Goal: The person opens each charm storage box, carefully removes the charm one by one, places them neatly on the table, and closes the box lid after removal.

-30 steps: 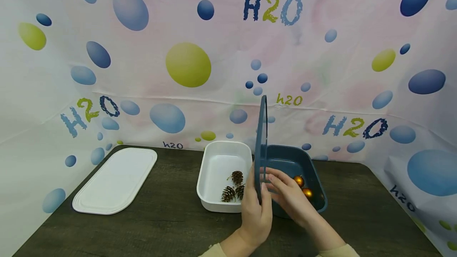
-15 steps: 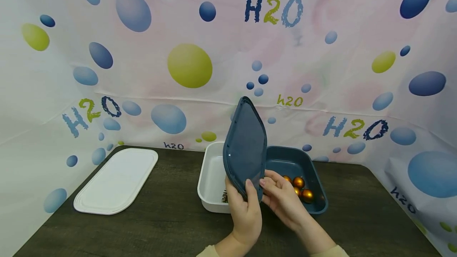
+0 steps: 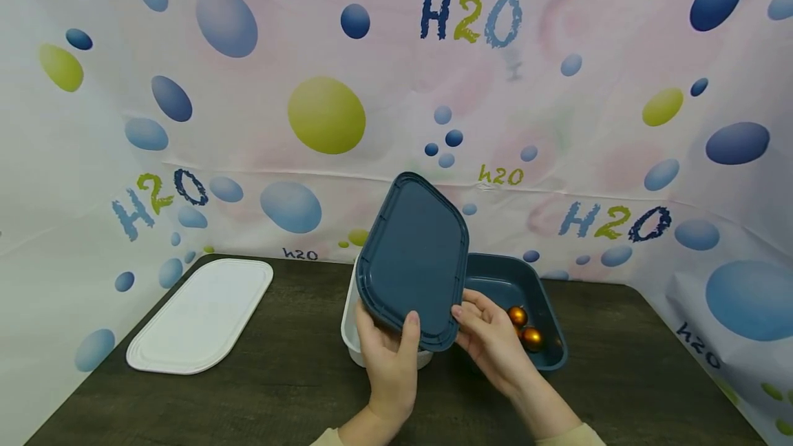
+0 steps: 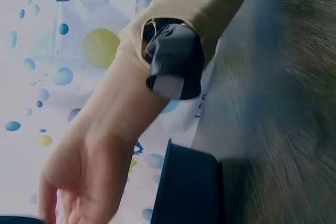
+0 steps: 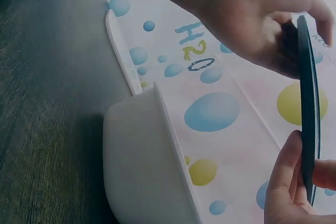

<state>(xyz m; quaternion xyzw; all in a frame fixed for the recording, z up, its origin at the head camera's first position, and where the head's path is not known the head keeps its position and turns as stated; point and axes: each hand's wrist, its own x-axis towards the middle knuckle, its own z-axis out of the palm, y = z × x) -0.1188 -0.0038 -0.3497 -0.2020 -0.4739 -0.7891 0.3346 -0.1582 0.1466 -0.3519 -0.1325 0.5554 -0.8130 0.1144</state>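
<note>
In the head view a dark blue lid stands tilted in the air, its broad ridged face turned to me. My left hand grips its lower left part, thumb on the face and fingers behind. At the lower right edge, my right hand pinches the lid. Behind it on the right is the matching dark blue container, with shiny orange balls inside. The white container is mostly covered by the lid. Seen edge-on in the right wrist view, the lid lies between both hands' fingers.
A white lid lies flat at the left on the dark wooden table. A patterned sheet hangs close behind the table and along its sides. In the left wrist view, a black wrist camera protrudes from the right sleeve.
The blue lid has turned from edge-on to its broad face toward me, tipping left over the white container. My left hand moved left with it; the pine cones are now hidden.
</note>
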